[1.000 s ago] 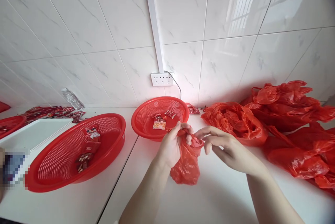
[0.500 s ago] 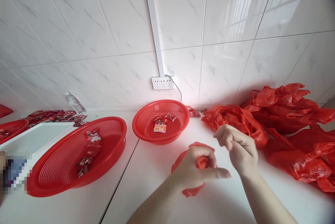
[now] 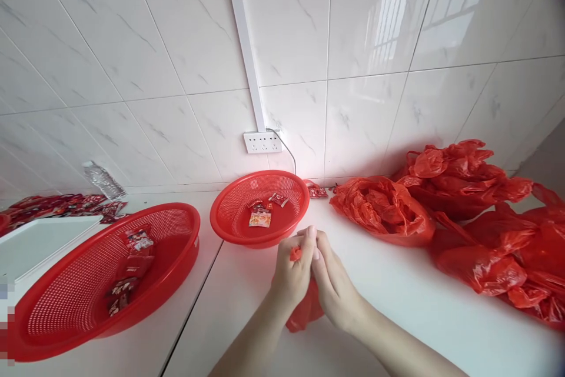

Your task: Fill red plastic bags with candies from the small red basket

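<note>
Both my hands are pressed together over the white counter, closed on one small red plastic bag (image 3: 304, 312). My left hand (image 3: 292, 274) pinches the bag's top, where a bit of red shows between the fingers. My right hand (image 3: 333, 286) grips the same top from the right side. The bag's body hangs below the hands and rests on the counter. A small red basket (image 3: 229, 221) holding a few snack packets (image 3: 260, 218) stands just beyond my fingers.
A large red basket (image 3: 53, 312) with several packets sits at the left. Heaps of red plastic bags (image 3: 463, 212) lie along the wall at the right. A white tray (image 3: 39, 242), a plastic bottle (image 3: 102, 178) and loose red packets are far left. A wall socket (image 3: 262, 142) hangs above.
My hands were apart half a second ago, the right one lifted off the bag. Now they have come together on the bag's top. The camera has turned slightly right.
</note>
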Available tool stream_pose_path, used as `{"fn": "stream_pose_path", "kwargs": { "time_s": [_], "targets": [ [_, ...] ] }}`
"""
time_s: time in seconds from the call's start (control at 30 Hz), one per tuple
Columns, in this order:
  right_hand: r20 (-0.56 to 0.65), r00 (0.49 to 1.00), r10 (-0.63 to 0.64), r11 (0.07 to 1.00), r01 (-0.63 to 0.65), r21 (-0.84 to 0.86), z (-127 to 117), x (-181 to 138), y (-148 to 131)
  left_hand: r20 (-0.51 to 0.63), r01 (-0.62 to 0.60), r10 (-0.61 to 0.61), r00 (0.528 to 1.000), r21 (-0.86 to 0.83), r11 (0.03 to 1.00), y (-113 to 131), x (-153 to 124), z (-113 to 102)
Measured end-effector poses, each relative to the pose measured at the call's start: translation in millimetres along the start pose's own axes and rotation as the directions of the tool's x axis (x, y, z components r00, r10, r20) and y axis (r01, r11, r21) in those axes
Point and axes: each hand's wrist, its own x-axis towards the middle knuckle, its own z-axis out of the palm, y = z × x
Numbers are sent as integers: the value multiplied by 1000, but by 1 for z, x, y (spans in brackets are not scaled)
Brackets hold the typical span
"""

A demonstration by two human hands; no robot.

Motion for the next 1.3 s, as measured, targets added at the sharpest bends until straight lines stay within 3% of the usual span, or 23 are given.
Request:
{"fn": "stream_pose_path", "kwargs": {
  "time_s": [0.1,0.2,0.27,0.4,0.5,0.63,0.73,0.83,0.97,1.13,1.23,1.3],
  "targets": [
    [107,994,-18,1000,15,21,-14,7,-4,206,16,-28,978,60,998,11,1,-15],
    [148,989,-23,996,11,84,-34,13,-7,435,-27,-37,900,140,990,24,-2,-28],
    [165,986,9,998,-20,65,-45,16,-7,505,-97,-43,862,248,964,32,-5,-34],
    [168,977,129,992,-130,-7,-52,19,1,383,-233,32,923,494,838,38,-8,-39],
    [95,980,175,966,-190,176,-48,25,9,318,-283,129,939,507,814,36,-6,-34],
    [-38,972,232,775,-161,611,-45,32,13,468,-419,209,859,407,811,30,-10,-13],
    [-30,948,317,649,-194,735,-47,33,7,539,-433,200,818,348,832,22,-16,8],
    [-16,939,343,623,-215,752,-46,31,-3,515,-397,180,838,350,848,13,-18,19],
    [69,956,285,647,-245,722,-45,28,-10,514,-409,184,838,368,835,8,-14,15],
    [254,929,267,571,-365,735,-48,26,-8,652,-557,224,724,361,748,10,-18,18],
    [251,930,268,569,-363,738,-50,26,-9,697,-648,237,677,412,640,10,-20,23],
    [211,938,275,583,-337,739,-51,25,-11,729,-659,215,650,400,637,9,-18,21]
  ]
}}
